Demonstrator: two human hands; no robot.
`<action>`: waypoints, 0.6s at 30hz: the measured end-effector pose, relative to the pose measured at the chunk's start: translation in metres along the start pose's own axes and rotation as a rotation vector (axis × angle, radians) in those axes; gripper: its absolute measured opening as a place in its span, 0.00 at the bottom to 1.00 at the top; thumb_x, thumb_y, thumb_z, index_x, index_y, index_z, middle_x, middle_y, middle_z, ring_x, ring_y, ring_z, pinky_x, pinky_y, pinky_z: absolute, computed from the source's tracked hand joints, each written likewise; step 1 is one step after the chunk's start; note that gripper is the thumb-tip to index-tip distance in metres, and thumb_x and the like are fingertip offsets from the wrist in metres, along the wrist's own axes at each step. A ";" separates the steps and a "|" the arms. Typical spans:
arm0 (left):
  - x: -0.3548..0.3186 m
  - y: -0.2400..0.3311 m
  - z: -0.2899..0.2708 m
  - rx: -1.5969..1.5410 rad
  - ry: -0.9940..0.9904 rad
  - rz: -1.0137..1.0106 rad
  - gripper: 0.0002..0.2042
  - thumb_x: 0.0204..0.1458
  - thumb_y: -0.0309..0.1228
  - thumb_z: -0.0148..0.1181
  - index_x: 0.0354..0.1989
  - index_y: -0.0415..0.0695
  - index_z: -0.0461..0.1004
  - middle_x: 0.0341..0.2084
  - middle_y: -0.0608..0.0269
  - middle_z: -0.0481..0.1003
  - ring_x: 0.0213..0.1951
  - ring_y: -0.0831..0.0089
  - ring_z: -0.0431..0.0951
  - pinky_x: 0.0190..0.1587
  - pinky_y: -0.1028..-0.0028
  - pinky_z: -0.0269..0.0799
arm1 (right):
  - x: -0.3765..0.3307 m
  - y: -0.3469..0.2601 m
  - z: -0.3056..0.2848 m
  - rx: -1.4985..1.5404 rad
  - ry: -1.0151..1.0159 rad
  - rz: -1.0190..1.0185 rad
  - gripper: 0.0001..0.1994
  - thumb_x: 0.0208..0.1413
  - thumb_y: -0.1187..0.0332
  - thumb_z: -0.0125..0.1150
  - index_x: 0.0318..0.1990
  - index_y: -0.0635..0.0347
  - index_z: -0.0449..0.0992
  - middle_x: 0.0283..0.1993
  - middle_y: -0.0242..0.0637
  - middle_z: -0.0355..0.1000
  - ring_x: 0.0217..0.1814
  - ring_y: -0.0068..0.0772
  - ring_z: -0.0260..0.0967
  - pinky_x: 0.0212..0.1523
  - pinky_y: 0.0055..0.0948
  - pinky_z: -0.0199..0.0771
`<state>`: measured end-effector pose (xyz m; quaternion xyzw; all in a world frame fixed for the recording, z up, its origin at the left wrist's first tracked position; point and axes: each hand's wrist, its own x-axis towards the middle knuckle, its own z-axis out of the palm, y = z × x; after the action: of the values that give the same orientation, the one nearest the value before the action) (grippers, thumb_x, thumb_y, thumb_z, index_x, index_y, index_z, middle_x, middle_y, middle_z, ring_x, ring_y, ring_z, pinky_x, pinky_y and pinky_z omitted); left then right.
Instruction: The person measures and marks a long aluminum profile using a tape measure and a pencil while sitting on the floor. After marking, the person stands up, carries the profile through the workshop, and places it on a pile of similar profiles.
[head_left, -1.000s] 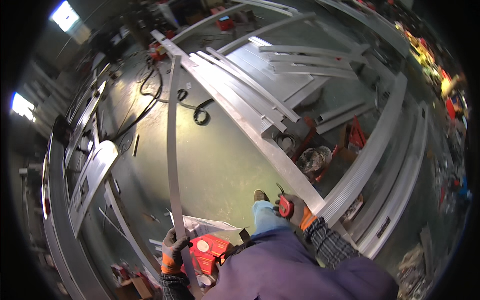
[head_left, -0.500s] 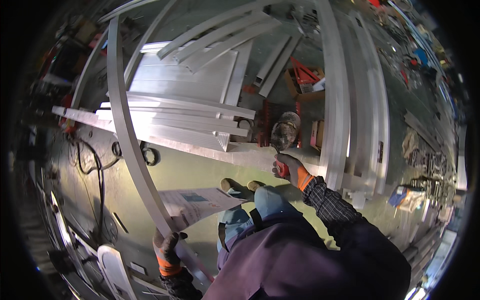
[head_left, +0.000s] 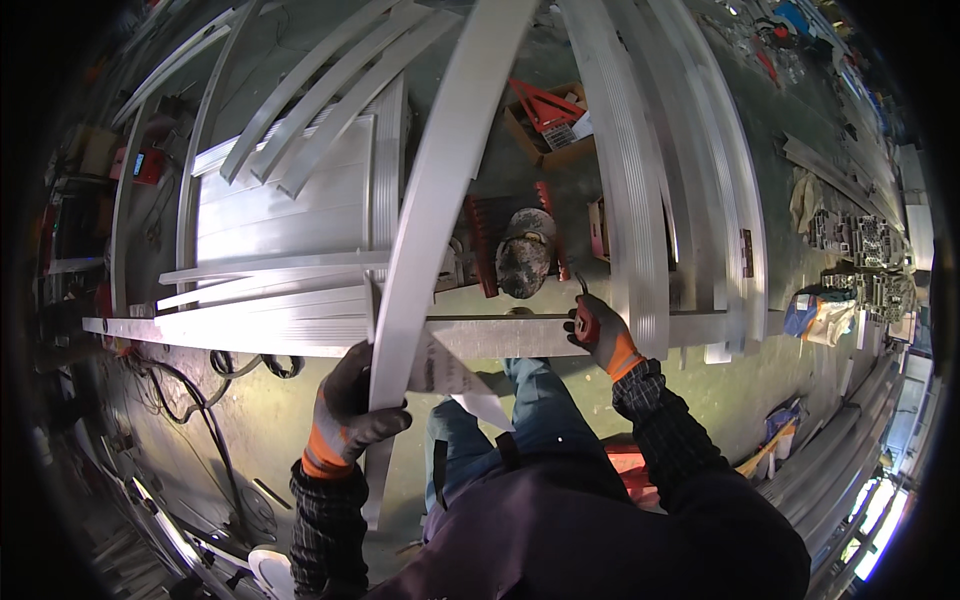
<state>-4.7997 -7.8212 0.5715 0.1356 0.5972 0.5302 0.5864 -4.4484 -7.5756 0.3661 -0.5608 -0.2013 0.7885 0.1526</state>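
Left hand (head_left: pixel 352 410): clamped on one metal bar (head_left: pixel 440 170), which extends forward from the grip. One paper sheet (head_left: pixel 445 368): just right of this grip. Right hand (head_left: pixel 608 343): closed around one red tape measure (head_left: pixel 587 326). One camouflage cap (head_left: pixel 526 258): forward of and between both grips.

Left hand (head_left: pixel 355 405): was gloved and closed in a grip, thumb (head_left: pixel 384 424) lying toward the right.
Right hand (head_left: pixel 598 335): was gloved and curled shut (it sat a little higher in view than the left).
Left forearm (head_left: pixel 330 530): rose nearly straight from the lower edge.
Right forearm (head_left: pixel 668 420): slanted up and leftward.
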 end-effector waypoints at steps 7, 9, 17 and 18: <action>0.159 0.010 0.090 0.083 -0.267 0.174 0.44 0.36 0.35 0.86 0.65 0.39 0.72 0.54 0.59 0.76 0.53 0.68 0.78 0.58 0.64 0.75 | 0.044 -0.114 -0.033 -0.094 0.070 -0.267 0.21 0.64 0.57 0.67 0.60 0.56 0.77 0.43 0.33 0.79 0.41 0.29 0.77 0.40 0.31 0.80; 0.190 0.007 0.103 0.127 -0.269 0.156 0.43 0.36 0.36 0.86 0.65 0.41 0.72 0.53 0.61 0.77 0.53 0.68 0.78 0.58 0.64 0.74 | 0.058 -0.135 -0.041 -0.087 0.056 -0.336 0.21 0.64 0.57 0.68 0.60 0.56 0.77 0.44 0.33 0.79 0.42 0.29 0.78 0.40 0.31 0.80; 0.305 -0.065 0.095 0.168 -0.118 0.117 0.36 0.46 0.35 0.83 0.63 0.39 0.71 0.49 0.59 0.79 0.50 0.70 0.79 0.55 0.65 0.79 | 0.152 -0.152 -0.079 -0.053 0.088 -0.399 0.21 0.62 0.62 0.71 0.59 0.59 0.78 0.45 0.32 0.79 0.43 0.26 0.77 0.40 0.28 0.78; 0.322 -0.083 0.090 0.222 -0.093 0.115 0.35 0.46 0.36 0.83 0.62 0.38 0.72 0.49 0.58 0.79 0.49 0.69 0.80 0.54 0.65 0.79 | 0.182 -0.137 -0.090 -0.084 0.121 -0.435 0.21 0.61 0.62 0.71 0.59 0.59 0.78 0.44 0.32 0.79 0.43 0.25 0.77 0.39 0.28 0.78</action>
<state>-4.7745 -7.5593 0.3488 0.2580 0.6155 0.4868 0.5636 -4.4205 -7.3585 0.2574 -0.5566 -0.3402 0.6929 0.3073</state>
